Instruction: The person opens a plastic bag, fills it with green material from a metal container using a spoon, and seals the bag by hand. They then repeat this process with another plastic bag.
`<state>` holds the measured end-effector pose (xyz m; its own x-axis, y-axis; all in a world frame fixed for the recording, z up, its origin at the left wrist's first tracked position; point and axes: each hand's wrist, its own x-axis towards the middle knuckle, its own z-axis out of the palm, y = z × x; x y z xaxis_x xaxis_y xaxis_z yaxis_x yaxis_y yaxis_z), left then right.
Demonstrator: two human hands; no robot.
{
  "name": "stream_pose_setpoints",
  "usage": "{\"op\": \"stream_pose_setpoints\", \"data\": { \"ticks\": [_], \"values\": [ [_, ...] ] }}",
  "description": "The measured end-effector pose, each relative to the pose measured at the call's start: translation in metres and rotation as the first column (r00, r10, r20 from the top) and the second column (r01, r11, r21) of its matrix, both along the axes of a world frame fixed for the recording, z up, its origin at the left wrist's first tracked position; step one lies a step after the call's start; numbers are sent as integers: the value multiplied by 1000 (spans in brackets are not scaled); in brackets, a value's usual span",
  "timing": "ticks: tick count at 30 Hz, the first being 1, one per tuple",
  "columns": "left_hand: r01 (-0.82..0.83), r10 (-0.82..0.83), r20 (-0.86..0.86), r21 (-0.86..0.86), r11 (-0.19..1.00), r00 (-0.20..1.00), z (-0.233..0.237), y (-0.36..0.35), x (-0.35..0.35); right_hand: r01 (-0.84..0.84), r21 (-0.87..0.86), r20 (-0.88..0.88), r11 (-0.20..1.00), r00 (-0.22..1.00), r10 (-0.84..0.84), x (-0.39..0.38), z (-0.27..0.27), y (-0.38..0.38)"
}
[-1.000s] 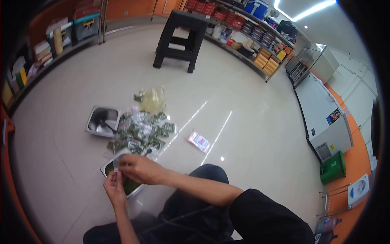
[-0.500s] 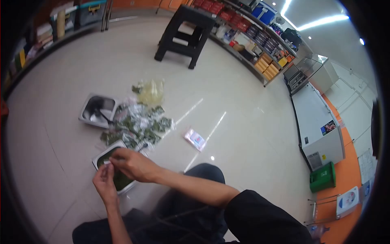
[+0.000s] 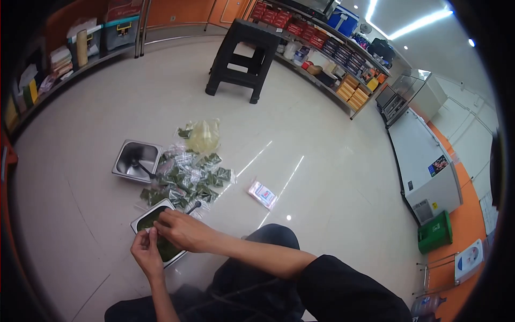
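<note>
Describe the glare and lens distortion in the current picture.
Head view: ceiling lights burn out to white; head view: the glossy floor carries bright streaks; head view: clear packets glint white; head view: the freezer appears to lean under wide-angle distortion, and the corners go black.

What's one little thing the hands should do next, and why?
Maybe a gentle tug by the right hand on the small pale thing: the left hand seems to pinch it, and the right fingertips are right beside it. Both hands are above the metal tray, so a dropped bit would probably land there.
</note>
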<state>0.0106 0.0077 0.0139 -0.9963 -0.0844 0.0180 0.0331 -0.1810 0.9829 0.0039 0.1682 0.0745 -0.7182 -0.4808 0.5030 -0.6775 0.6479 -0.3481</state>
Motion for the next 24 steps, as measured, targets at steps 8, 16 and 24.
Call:
{"op": "stream_pose_setpoints", "data": {
  "ticks": [8, 16, 24],
  "values": [
    [69, -69, 0, -94, 993, 998, 16, 0, 8, 5, 111, 261, 994, 965, -34, 15, 8, 12],
    [154, -147, 54, -136, 979, 988, 5, 4, 7, 25, 61, 238, 998, 970, -39, 7, -8, 8],
    [-16, -20, -108, -318, 948, 994, -8, 7, 9, 1, 132, 221, 991, 975, -30, 9, -8, 11]
  ]
}}
